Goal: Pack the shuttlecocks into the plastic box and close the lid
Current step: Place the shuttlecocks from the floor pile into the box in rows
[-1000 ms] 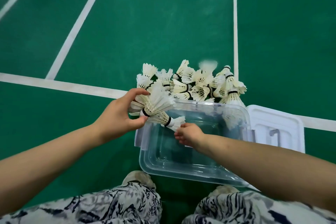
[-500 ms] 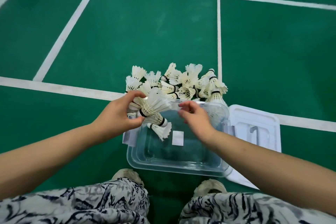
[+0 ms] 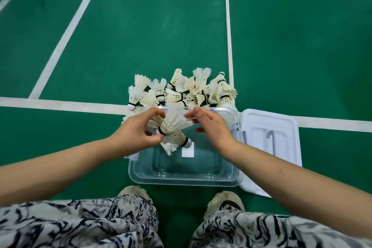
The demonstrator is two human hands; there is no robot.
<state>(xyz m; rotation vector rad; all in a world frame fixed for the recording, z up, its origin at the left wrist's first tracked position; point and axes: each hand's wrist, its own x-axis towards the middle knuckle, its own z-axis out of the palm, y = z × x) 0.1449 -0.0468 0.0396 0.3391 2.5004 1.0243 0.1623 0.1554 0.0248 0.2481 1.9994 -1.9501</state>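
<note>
- The left hand [image 3: 138, 131] is curled around a small bunch of shuttlecocks [image 3: 173, 127]; thumb and fingers pinch them near the black-banded cork ends, and the white feather skirts fan up and to the right.
- One shuttlecock [image 3: 177, 140] in that bunch hangs lower, its cork pointing right and its feathers splaying down toward the box floor.
- The right hand [image 3: 211, 127] is loose, fingers spread and slightly bent; its fingertips [image 3: 190, 115] touch or nearly touch the feather edge of the bunch, and I cannot tell whether they pinch it.
- Both hands hover over the far-left part of the plastic box [image 3: 181, 179], a clear rectangular tub standing on the green court floor [image 3: 141, 36].
- The inside of the box looks bare apart from a small white label [image 3: 187, 151] seen through the clear plastic.
- The pile of shuttlecocks [image 3: 187, 90] lies on the floor just beyond the far rim of the box, heaped in mixed directions, some corks up, some sideways, touching or nearly touching the rim.
- The white lid [image 3: 269, 139] lies flat on the floor just right of the box, its edge against the box's right side.
- White court lines [image 3: 229, 46] cross the floor; one runs behind the pile, another passes under the lid.
- Nearest the camera, two patterned trouser legs [image 3: 80, 223] and two pale shoes [image 3: 225, 201] sit just before the near wall of the box.
</note>
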